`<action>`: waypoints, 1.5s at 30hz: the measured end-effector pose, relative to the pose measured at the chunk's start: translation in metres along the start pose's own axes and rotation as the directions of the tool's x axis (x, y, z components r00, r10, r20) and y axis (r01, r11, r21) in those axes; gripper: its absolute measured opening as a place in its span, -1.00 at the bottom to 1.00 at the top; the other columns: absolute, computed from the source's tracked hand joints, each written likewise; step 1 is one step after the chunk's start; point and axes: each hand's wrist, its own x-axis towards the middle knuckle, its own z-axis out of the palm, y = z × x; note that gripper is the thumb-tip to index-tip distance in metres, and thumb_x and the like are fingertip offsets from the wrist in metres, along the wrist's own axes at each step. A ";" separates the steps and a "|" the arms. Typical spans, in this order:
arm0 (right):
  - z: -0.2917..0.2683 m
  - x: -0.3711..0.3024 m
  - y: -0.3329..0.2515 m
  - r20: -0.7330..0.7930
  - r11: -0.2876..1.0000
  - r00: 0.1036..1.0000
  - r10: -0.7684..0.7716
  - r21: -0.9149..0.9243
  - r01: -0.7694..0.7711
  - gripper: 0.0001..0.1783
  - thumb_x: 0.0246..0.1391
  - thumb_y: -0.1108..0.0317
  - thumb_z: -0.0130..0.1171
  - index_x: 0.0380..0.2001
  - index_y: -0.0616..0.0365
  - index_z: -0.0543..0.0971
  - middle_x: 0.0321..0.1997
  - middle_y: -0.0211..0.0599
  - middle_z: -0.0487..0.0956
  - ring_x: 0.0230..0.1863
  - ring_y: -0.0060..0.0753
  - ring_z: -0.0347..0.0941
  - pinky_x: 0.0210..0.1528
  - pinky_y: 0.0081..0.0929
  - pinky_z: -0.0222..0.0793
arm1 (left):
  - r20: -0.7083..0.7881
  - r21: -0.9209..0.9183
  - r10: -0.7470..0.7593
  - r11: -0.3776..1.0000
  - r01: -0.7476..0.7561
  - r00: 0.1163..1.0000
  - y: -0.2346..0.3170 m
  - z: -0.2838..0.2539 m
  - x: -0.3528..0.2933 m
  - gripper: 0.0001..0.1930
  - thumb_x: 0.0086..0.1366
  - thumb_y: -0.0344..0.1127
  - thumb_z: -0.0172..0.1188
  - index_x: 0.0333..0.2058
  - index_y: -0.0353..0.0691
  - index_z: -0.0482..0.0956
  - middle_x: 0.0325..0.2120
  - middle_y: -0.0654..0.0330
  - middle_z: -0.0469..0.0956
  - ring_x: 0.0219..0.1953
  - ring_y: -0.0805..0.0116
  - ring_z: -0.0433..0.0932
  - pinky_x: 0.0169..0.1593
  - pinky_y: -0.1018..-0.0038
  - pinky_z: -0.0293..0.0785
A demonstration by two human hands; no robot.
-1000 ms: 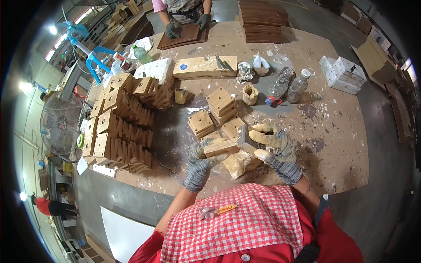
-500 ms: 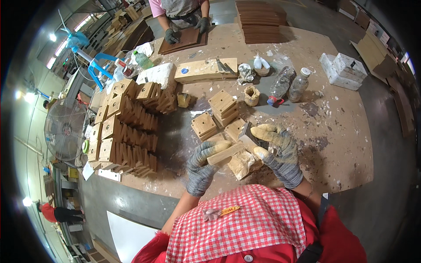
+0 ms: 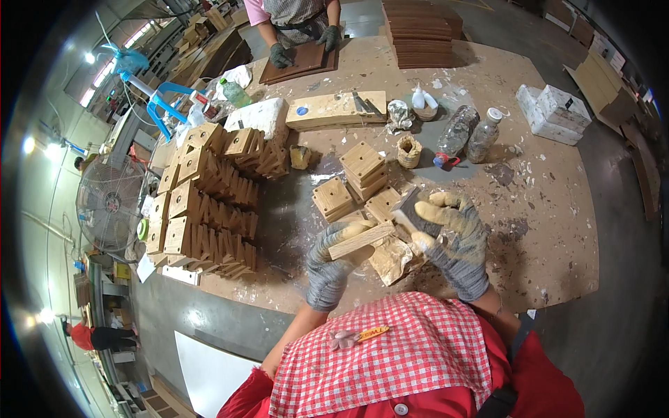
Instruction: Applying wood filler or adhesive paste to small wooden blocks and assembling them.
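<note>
My left hand [image 3: 333, 261], in a grey knit glove, grips a small light wooden block [image 3: 362, 240] held above the table. My right hand [image 3: 451, 237], also gloved, holds a flat metal scraper [image 3: 407, 207] whose blade points toward the block's far end. Under both hands lies a crumpled brownish sheet [image 3: 391, 259] on the workbench [image 3: 550, 230]. Just beyond the hands stand short stacks of square wooden blocks [image 3: 362, 169], each with a small hole in its top.
A big heap of wooden pieces [image 3: 209, 202] fills the table's left side. Two plastic bottles [image 3: 468, 134], a tape roll [image 3: 409, 150], a long board [image 3: 336, 109] and white foam blocks [image 3: 554, 108] lie farther back. Another person's gloved hands [image 3: 304, 45] press a dark panel at the far edge. A fan [image 3: 110, 203] stands left.
Both hands have risen slightly and come closer together; the wooden block now sits higher in my left hand and the scraper has swung up to its end.
</note>
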 end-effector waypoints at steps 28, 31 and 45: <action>-0.026 0.006 -0.004 0.277 0.956 0.924 -0.263 -0.051 0.288 -0.68 -0.35 0.30 0.35 -0.36 -0.07 0.62 -0.06 -0.33 0.46 -0.07 -0.30 0.39 -0.07 -0.40 0.38 | 0.077 0.018 -0.025 1.000 0.023 0.997 0.010 -0.004 0.003 -0.67 0.07 -0.34 0.29 -0.15 -0.27 0.56 -0.14 0.11 0.50 -0.12 0.32 0.50 -0.08 0.45 0.51; -0.027 0.003 -0.003 0.203 0.981 0.960 -0.195 0.043 0.190 -0.70 -0.38 0.31 0.34 -0.41 -0.07 0.62 -0.10 -0.32 0.48 -0.08 -0.27 0.39 -0.06 -0.35 0.36 | 0.046 -0.026 -0.102 0.994 0.104 0.994 0.008 -0.004 0.005 -0.65 0.06 -0.34 0.30 -0.15 -0.28 0.56 -0.12 0.11 0.49 -0.11 0.29 0.50 -0.05 0.42 0.50; -0.036 -0.029 0.118 0.277 0.973 0.953 0.120 -0.224 -0.058 -0.73 -0.25 0.24 0.25 -0.36 -0.04 0.62 -0.19 -0.35 0.50 -0.08 -0.28 0.37 0.07 -0.33 0.23 | -0.020 0.017 -0.103 0.995 0.103 0.995 -0.016 -0.026 0.004 -0.49 0.05 -0.28 0.33 -0.02 -0.32 0.44 -0.10 0.13 0.51 -0.07 0.30 0.49 -0.04 0.37 0.49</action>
